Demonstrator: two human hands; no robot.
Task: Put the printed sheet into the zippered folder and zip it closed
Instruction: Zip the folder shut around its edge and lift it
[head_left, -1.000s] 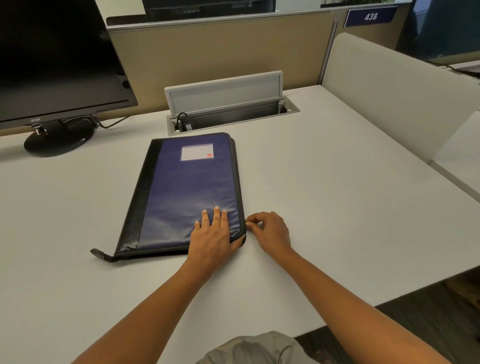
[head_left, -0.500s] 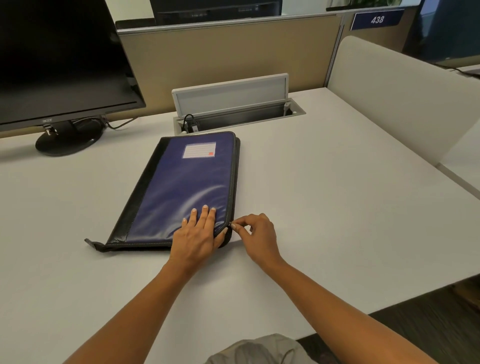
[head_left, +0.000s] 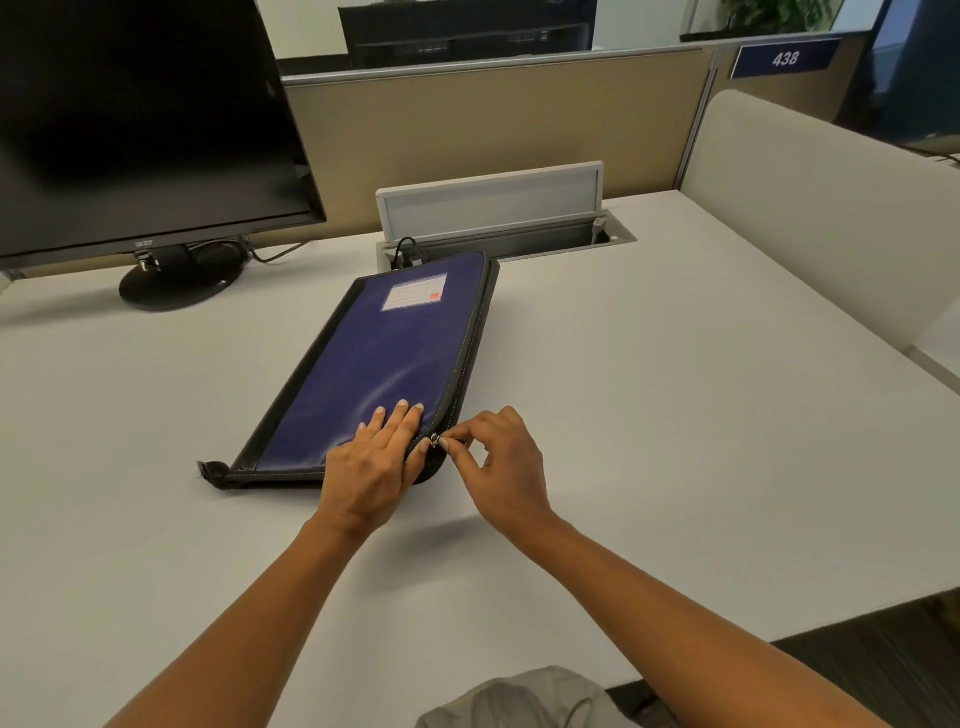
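Closed blue folder (head_left: 384, 358), black-edged.

Left hand (head_left: 370, 470) flat, right hand (head_left: 506, 467) pinched

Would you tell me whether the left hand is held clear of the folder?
No, the left hand rests flat on the blue cover of the folder.

A blue folder (head_left: 384, 364) is laid closed and askew on a white desk (head_left: 675, 415), its far end beside an open cable hatch (head_left: 493, 200). Its near right corner is pressed by the flat left hand (head_left: 371, 467). The zipper pull (head_left: 435, 441) at that corner is pinched by the right hand (head_left: 501, 457). A dark monitor (head_left: 140, 119) is seen far left.
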